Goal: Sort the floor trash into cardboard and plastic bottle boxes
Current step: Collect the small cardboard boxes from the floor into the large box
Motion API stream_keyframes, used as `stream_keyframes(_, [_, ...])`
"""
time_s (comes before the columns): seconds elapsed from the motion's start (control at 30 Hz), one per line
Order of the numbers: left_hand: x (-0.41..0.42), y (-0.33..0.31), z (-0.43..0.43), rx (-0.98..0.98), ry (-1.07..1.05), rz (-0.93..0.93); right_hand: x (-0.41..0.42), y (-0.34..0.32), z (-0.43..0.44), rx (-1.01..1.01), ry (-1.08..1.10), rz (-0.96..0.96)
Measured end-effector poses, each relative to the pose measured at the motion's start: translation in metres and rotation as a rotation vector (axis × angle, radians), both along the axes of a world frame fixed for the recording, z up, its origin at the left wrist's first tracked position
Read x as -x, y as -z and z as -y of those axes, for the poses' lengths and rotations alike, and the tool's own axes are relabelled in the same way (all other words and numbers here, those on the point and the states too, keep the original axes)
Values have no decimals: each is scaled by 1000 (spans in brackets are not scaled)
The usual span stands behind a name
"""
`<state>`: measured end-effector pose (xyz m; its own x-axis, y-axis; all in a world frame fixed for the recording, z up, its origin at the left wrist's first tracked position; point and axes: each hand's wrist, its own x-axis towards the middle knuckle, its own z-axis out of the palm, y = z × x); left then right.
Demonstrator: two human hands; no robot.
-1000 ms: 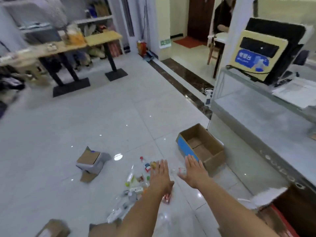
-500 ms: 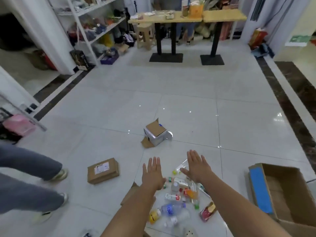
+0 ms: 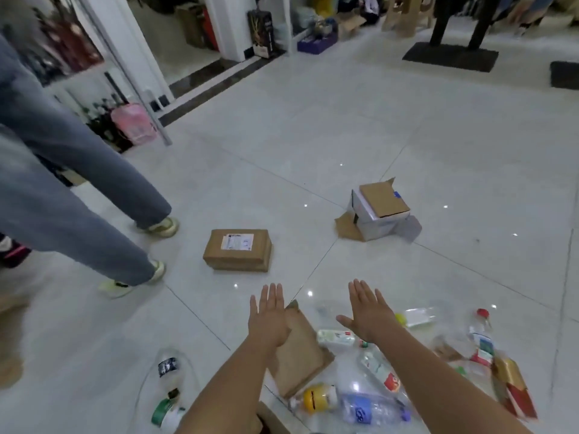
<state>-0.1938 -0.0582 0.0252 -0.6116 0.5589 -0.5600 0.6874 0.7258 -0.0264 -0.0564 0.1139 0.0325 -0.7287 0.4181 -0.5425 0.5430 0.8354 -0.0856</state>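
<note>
My left hand and my right hand are stretched out flat over the floor, fingers apart, holding nothing. Under them lies a flat brown cardboard piece. Several plastic bottles are scattered to the right and below, among them a blue-labelled bottle and a red-capped bottle. A closed brown parcel box with a white label sits ahead of my left hand. Farther right stands a white carton with open cardboard flaps. More bottles lie at lower left.
Another person's legs in blue jeans and light shoes stand at the left, close to the parcel box. Shelving with goods lines the left side, and black table bases stand at the far end. The sorting box is out of view.
The view has swung left and down: the large open box at the right has left the frame, the person's legs have come closer, and my hands stay spread above the trash.
</note>
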Motion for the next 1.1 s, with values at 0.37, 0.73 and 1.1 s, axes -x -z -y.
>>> stream_keyframes(0.37, [30,296,63,-49,-171,22,98,305,59,181,-42,-60])
stream_keyframes(0.73, [32,309,113,-63,-286,158,103,337,98,454,86,-97])
stream_keyframes(1.1, [16,311,105,-116,-404,211,108,322,104,602,376,-169])
